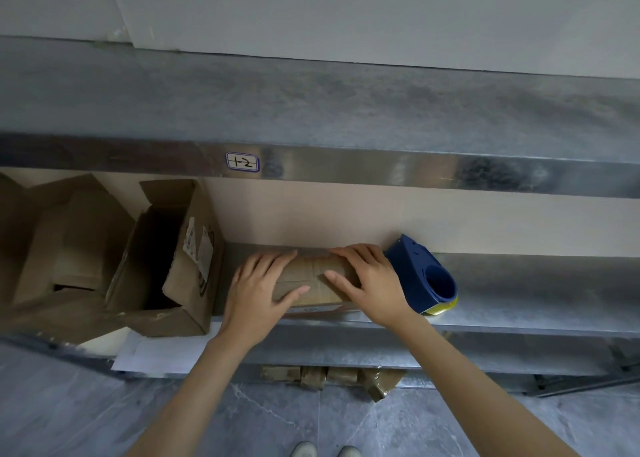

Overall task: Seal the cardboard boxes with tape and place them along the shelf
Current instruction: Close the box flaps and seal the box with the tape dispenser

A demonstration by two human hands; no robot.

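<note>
Two bare forearms (pixel 194 387) reach to the metal shelf (pixel 540 294). At left, an open cardboard box (pixel 166 259) lies tipped, flaps loose. Beside it the left hand (pixel 258 290), fingers spread, presses flat on a small cardboard box (pixel 310 271) on the shelf; the right hand (pixel 370 280) presses likewise. A blue tape dispenser (pixel 422 276) stands just right.

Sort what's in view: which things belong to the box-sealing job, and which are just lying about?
Part of the job: small box, pressed under the left hand and right hand; tape dispenser beside it; open boxes to the left; shelf.
Lying about: white paper under an open box; label on the upper ledge; taped scraps below the shelf.
</note>
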